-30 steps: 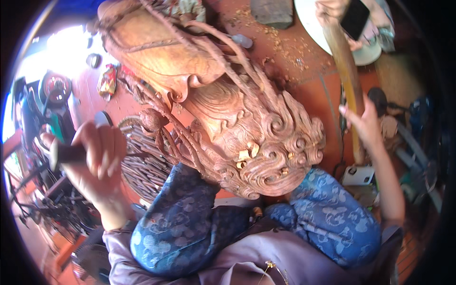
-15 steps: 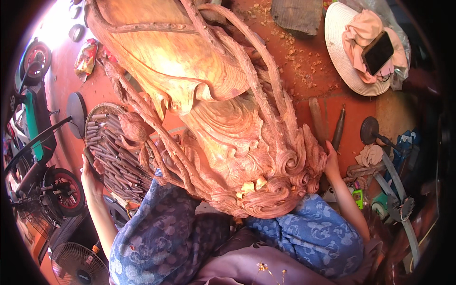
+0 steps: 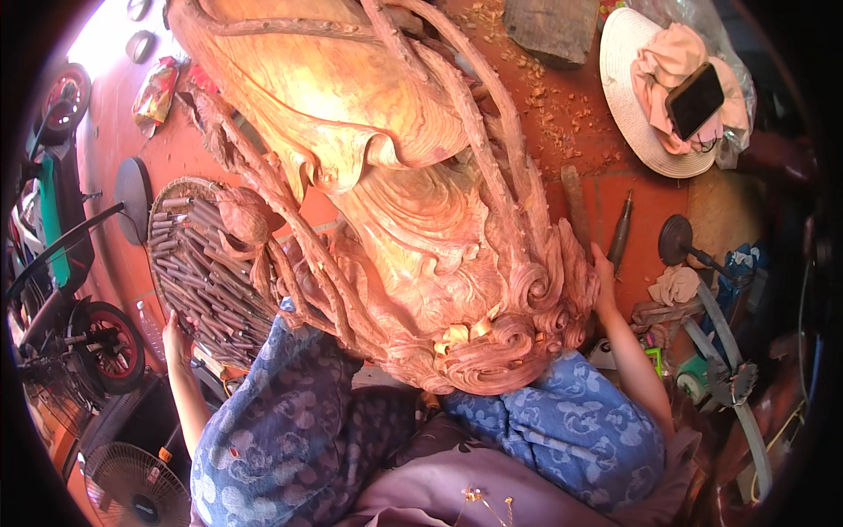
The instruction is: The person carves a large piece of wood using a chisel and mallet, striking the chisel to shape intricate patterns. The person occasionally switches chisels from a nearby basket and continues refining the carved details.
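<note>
A large reddish wood carving (image 3: pixel 413 220), with scrolls, flowing folds and branch-like strands, rests between my knees. On its right side my right hand (image 3: pixel 605 285) lies against the scrolled edge, fingers stretched along the wood. My left hand (image 3: pixel 179 341) is at the near left rim of a round basket (image 3: pixel 156 206), its fingers curled; what they hold is too small to make out. Several slim dark tool handles (image 3: pixel 219 290) fill the basket. A few pale shavings (image 3: pixel 457 336) sit on the carving's scrolls.
A pointed dark tool (image 3: pixel 622 233) and a flat wooden bar (image 3: pixel 575 206) lie right of the carving. A white hat (image 3: pixel 628 114) holds cloth and a phone (image 3: pixel 695 102). A scooter (image 3: pixel 57 228), a fan (image 3: pixel 136 483) and a clear bottle (image 3: pixel 149 329) stand left.
My left hand has moved down and toward the basket, and the dark rod seen in it before no longer shows. My right hand stays at the carving's edge. The view has shifted slightly.
</note>
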Motion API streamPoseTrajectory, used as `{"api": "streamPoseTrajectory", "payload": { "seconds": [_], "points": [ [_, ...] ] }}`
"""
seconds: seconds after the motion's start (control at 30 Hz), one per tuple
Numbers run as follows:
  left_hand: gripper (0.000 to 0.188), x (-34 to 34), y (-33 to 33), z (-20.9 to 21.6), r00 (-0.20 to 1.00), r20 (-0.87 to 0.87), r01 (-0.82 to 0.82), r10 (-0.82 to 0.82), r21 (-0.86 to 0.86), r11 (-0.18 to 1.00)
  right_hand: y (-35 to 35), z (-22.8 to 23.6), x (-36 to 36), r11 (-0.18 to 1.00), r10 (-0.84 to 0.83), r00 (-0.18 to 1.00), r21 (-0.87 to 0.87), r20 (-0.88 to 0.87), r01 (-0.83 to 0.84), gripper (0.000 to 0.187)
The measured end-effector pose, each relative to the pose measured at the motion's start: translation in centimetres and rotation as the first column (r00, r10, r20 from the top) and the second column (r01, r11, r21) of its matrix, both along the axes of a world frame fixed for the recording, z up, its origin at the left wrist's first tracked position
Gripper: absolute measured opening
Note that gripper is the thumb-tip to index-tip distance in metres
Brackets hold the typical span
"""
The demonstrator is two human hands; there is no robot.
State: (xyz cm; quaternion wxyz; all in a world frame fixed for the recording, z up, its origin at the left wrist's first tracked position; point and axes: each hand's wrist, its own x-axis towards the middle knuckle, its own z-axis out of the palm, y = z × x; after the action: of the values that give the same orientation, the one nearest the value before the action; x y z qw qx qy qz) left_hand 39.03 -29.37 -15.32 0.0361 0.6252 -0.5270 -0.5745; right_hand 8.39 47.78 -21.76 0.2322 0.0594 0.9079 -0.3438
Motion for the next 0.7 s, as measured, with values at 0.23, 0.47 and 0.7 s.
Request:
{"api": "streamPoseTrajectory", "payload": {
  "seconds": [0.23,0.47,0.7],
  "points": [
    [0.028,2.4,-0.4,-2.1,0.983,0.18,0.049,-0.036,-0.07,0.996,0.6,-1.5,0.4,0.995,0.078,0.982,-0.05,-0.174,-0.088,0.031],
    [0.027,1.1,1.2,-1.8,0.967,0.234,0.125,-0.104,-0.079,0.989,0.5,-1.4,0.7,0.989,0.07,0.98,-0.113,-0.184,-0.091,0.026],
    [0.03,0.5,0.8,-1.7,0.925,0.31,0.267,-0.217,-0.127,0.955,1.1,-2.0,1.0,0.987,0.159,0.966,0.032,-0.202,-0.156,0.022]
  ]
}}
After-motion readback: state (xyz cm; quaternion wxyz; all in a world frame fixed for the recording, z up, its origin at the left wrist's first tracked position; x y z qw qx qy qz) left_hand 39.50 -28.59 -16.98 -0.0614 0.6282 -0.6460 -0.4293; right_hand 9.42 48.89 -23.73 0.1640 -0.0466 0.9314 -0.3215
